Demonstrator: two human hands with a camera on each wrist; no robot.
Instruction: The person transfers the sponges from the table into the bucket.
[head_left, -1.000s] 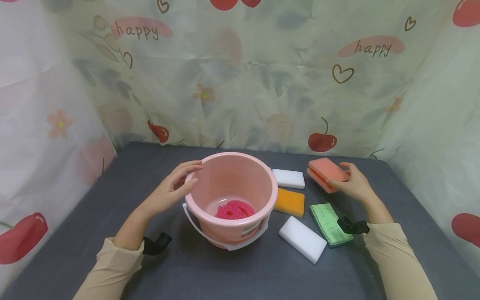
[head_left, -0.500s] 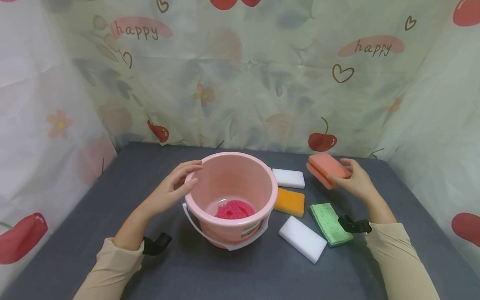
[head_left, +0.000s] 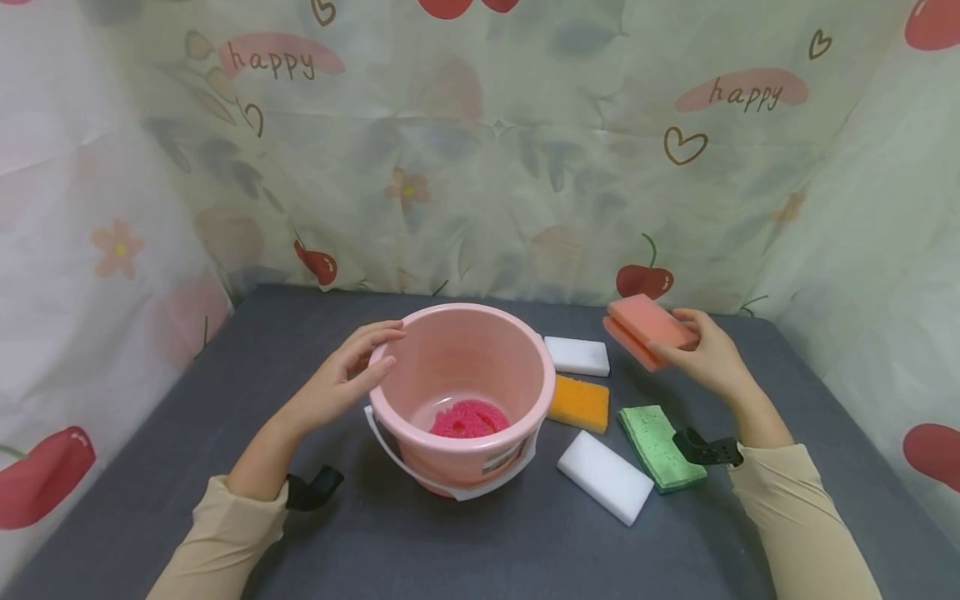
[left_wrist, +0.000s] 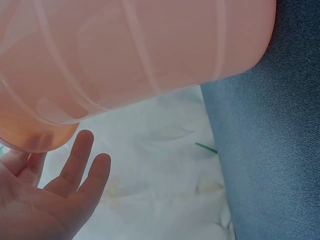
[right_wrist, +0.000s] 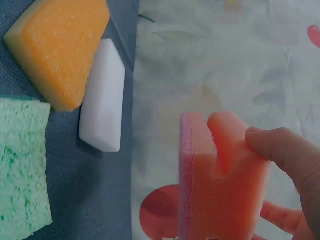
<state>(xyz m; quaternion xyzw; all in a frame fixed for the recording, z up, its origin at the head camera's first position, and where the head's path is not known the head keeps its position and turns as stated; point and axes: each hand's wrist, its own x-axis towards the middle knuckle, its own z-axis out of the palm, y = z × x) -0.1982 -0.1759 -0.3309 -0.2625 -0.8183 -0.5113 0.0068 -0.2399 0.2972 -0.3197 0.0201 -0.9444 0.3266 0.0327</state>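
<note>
Holding the salmon sponge (head_left: 648, 330) snugly, the right hand (head_left: 708, 360) should carry it over the pink bucket (head_left: 465, 398); the left hand (head_left: 347, 377), fingers straight, steadies the rim.

Left hand (head_left: 347, 379): fingers relaxed, extended forward, forearm low. Right hand (head_left: 705, 358): raised, fingers curled in a grip.

Makeshift home recording corner, not kitchen or lab. Dark grey cloth-covered table (head_left: 187, 400) boxed in behind and on both sides by printed curtain (head_left: 480, 167) with cherries, flowers, hearts, "happy" lettering. On table: pink plastic bucket (head_left: 517, 367), cleaning sponges (head_left: 577, 404) just right of bucket.
</note>
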